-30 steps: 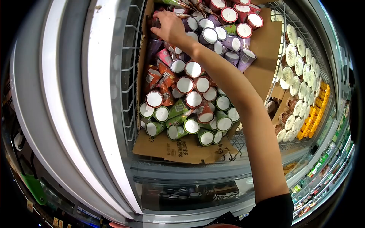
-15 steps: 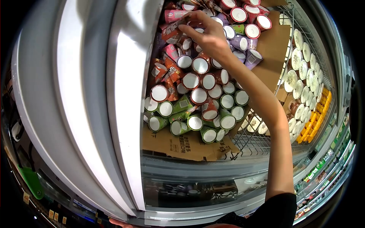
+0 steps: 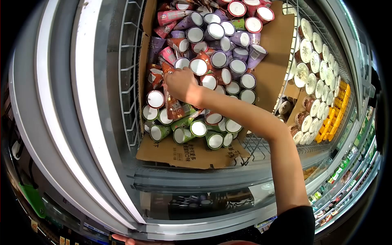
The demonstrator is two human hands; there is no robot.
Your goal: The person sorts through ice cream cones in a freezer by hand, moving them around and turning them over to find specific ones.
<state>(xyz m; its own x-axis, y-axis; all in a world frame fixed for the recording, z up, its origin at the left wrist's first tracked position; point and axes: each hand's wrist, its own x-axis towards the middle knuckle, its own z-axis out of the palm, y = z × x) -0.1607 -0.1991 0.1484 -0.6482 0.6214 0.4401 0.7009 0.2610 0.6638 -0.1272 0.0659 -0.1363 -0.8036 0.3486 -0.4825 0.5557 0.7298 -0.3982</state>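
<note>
My right hand reaches into the freezer among the paper cones, its fingers bent down over a red cone at the left of the pile. Fingertips and the cone's upper end meet there, partly hidden by the hand. Around it lie purple cones, a pink cone and green cones, most with white round lids facing up. At the bottom edge, my left hand shows only some fingers beside the freezer rim; what they touch is unclear.
A cardboard box holds the cones inside a wire basket. Round tubs and yellow packages stand to the right. The grey-white freezer lid curves along the left. Shelves of goods run at the lower right.
My right hand has moved down and left from the back of the pile to the red cones. The freezer lid sits further left, showing the wire basket's left side. The view has shifted.
</note>
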